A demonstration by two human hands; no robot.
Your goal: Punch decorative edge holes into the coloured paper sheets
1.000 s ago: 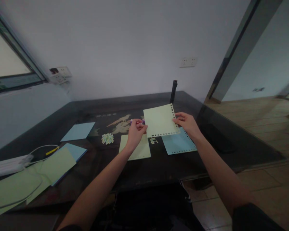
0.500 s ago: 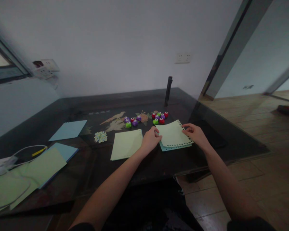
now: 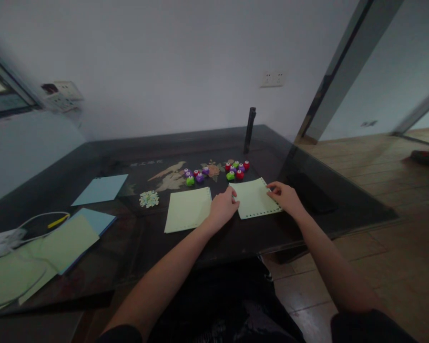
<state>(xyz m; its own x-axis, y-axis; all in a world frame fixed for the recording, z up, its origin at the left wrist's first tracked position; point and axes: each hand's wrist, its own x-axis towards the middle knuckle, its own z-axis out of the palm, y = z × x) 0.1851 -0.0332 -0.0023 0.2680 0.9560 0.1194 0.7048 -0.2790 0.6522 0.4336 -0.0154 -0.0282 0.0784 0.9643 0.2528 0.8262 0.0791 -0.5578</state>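
Right of the frame's centre, the left grip [image 3: 223, 206] and right grip [image 3: 285, 196] pinch a sheet [image 3: 252, 196] at opposite edges; uneven pulling could skew it or tear its holes.

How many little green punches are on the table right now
3: one green punch fronting the left cluster; in the right cluster, beyond the handled sheet, one nearer, one farther back.

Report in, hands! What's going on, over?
Left hand at left edge of hole-edged sheet, right hand at right edge. Sheet roughly flat on table. Coloured gadgets beyond, none on it.
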